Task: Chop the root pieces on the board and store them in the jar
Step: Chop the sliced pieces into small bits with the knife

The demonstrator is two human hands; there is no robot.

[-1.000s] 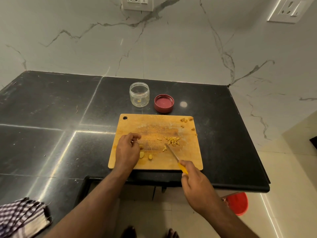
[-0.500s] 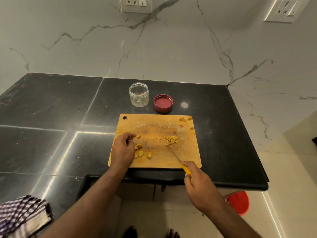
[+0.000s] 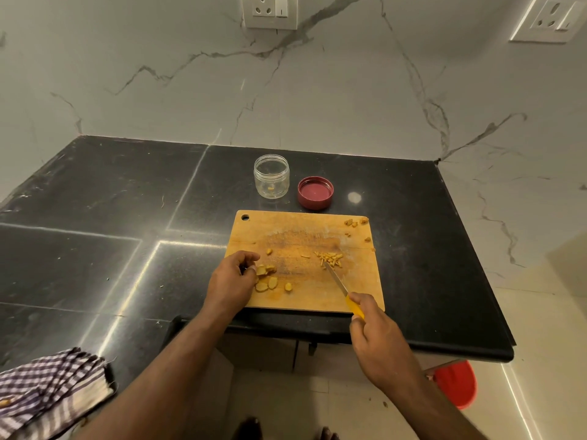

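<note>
Yellow-handled knife [image 3: 341, 285] is being gripped by right hand [image 3: 379, 342], handle mostly hidden. Pale yellow root slices [image 3: 265, 276] on scuffed wooden board [image 3: 305, 265] are being pinched by left hand [image 3: 230, 281]; fingertips partly obscured.

1. The black stone bench [image 3: 95, 217] carries a wooden chopping board [image 3: 317, 300] at its near edge.
2. Behind the board stand an open clear jar [image 3: 271, 176] and, just beside it, a red lid [image 3: 315, 192].
3. A checked cloth [image 3: 47, 389] lies on the near left corner.
</note>
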